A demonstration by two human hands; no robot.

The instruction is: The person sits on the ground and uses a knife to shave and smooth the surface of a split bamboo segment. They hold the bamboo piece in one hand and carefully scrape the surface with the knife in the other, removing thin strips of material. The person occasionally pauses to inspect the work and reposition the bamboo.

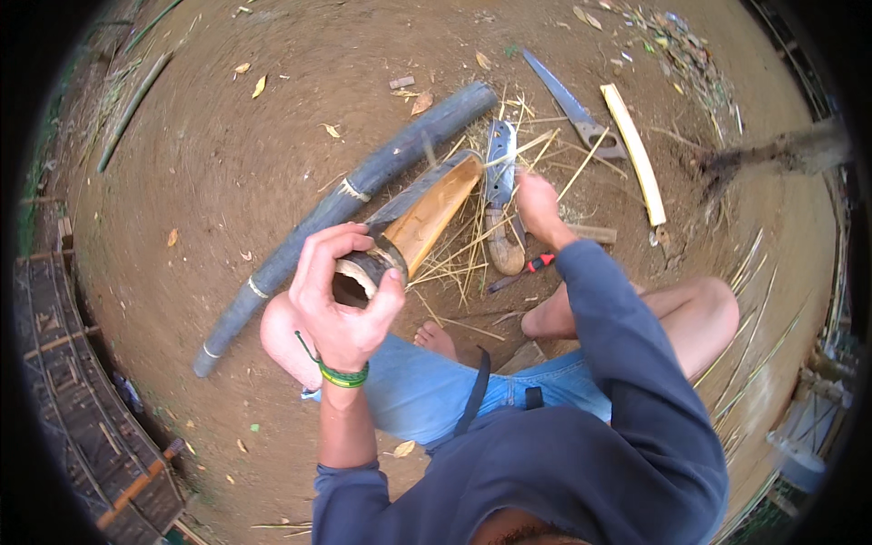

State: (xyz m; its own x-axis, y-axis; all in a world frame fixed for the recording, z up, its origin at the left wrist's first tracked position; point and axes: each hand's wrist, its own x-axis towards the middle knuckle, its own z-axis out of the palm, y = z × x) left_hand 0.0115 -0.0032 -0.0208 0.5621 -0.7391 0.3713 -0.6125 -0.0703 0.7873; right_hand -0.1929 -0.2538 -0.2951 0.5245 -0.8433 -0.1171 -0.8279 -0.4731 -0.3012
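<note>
My left hand (pixel 341 291) is wrapped round the near end of a short bamboo section (pixel 427 213). A long opening cut in its side shows the tan inner wall, and its hollow end faces me. Beyond the section's far end, my right hand (pixel 538 207) is closed, close to some thin bamboo slivers (pixel 549 150). What its fingers hold, if anything, I cannot make out. Just left of that hand a broad-bladed knife (pixel 500 168) with a wooden handle lies on the ground. Slivers are strewn round the knife and the bamboo section.
A long dark bamboo pole (pixel 336 213) lies slantwise at the left. Farther off to the right are a handsaw (pixel 572 104) and a pale split bamboo strip (pixel 636 154). A red-and-black handled tool (pixel 540 262) and a wood block (pixel 592 233) lie near my right forearm.
</note>
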